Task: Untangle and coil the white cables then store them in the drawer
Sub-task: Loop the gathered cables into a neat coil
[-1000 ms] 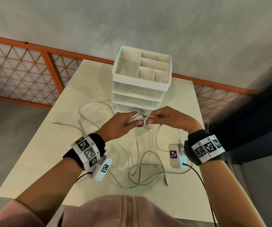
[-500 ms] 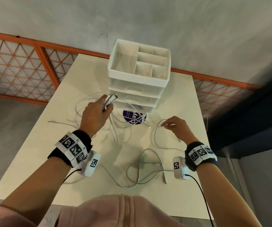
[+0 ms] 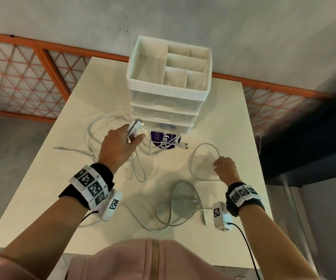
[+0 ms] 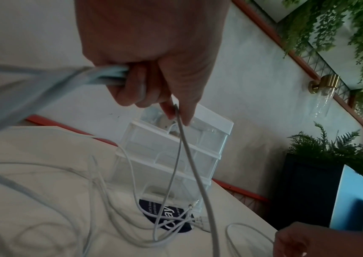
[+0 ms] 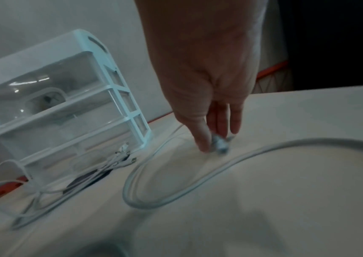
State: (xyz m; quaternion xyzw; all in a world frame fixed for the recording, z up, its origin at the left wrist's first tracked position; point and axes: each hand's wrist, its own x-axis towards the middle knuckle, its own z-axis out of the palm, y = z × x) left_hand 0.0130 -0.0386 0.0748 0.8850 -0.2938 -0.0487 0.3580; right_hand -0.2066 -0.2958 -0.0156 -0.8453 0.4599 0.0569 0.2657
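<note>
Several white cables [image 3: 139, 162] lie tangled on the white table [image 3: 223, 118] in front of a white drawer unit [image 3: 167, 93] whose drawers are closed. My left hand [image 3: 135, 136] is raised near the unit's lower drawers and grips a bundle of cable ends [image 3: 135, 127]; strands [image 4: 182, 147] hang from it to the table. My right hand [image 3: 216, 166] is down on the table at the right, fingertips [image 5: 202, 142] pinching the end [image 5: 219, 144] of a separate white cable loop [image 3: 201, 150].
A purple round sticker [image 3: 164, 141] lies under cable plugs at the unit's foot. More loops [image 3: 175, 209] lie near the front edge. An orange mesh railing [image 3: 21, 81] and grey wall stand behind the table; a dark cabinet [image 3: 304, 142] stands to the right.
My hands, joined over the middle a second ago, have parted. The left carried the bundle up and left toward the drawers; the right dropped to the loop at the right.
</note>
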